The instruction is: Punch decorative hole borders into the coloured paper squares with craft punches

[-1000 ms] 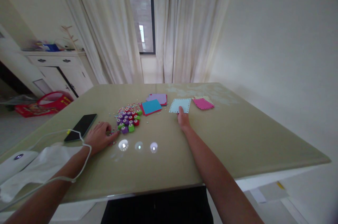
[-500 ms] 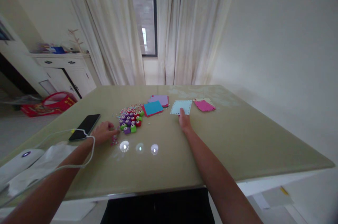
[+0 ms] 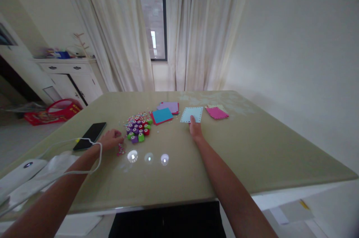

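My right hand (image 3: pixel 195 130) is stretched far out, one fingertip pressing the near edge of a light blue paper square (image 3: pixel 192 114) with punched borders. My left hand (image 3: pixel 110 139) lies on the table with its fingers curled, just left of a cluster of small purple, red and green craft punches (image 3: pixel 137 129). A small heap of pinkish paper bits (image 3: pixel 121 151) lies right below that hand. Scattered confetti (image 3: pixel 137 115) lies behind the punches.
A blue and red paper stack (image 3: pixel 162 115), a purple sheet (image 3: pixel 169 106) and a pink sheet (image 3: pixel 217 112) lie near the light blue square. A black phone (image 3: pixel 90 135) with a white cable (image 3: pixel 84 165), a white device (image 3: pixel 17 174) and a white bag (image 3: pixel 57 163) sit at the left.
My left hand has drawn back a little from the punches and curled its fingers. My right hand stays on the light blue square. The view has shifted slightly.
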### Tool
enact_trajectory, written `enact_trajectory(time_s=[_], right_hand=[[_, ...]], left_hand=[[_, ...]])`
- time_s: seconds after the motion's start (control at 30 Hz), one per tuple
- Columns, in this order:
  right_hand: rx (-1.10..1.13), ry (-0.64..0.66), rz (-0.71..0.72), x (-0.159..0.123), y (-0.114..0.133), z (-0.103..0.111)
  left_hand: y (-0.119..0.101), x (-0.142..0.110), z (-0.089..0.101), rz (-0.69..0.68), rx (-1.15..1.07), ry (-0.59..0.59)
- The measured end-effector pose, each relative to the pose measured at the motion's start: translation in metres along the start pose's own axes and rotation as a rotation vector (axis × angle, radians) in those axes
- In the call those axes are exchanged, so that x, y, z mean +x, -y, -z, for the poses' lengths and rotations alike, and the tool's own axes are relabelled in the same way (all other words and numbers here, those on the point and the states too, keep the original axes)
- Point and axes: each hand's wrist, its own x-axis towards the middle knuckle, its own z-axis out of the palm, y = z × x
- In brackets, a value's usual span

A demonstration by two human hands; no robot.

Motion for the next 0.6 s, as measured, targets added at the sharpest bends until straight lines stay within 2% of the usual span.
enact_trajectory(time_s=[0.13, 0.27, 0.4, 0.47, 0.6], right_hand=[[-0.018, -0.034, -0.031, 0.0, 0.0, -0.002], [-0.03, -0.033, -0.048, 0.0, 0.001, -0.003], [-0.032, -0.044, -0.041, 0.0, 0.003, -0.003], [-0.032, -0.047, -0.035, 0.0, 0.005, -0.003], [-0.039, -0.053, -0.033, -0.001, 0.009, -0.001]], left_hand=[[0.005, -0.009, 0.001, -0.024, -0.02, 0.008], [0.011, -0.043, -0.005, -0.104, 0.003, -0.042], [0.016, -0.07, -0.012, -0.261, 0.185, -0.129], [0.016, -0.07, -0.012, -0.28, 0.256, -0.143], [0.011, -0.05, -0.006, -0.186, 0.317, -0.121]])
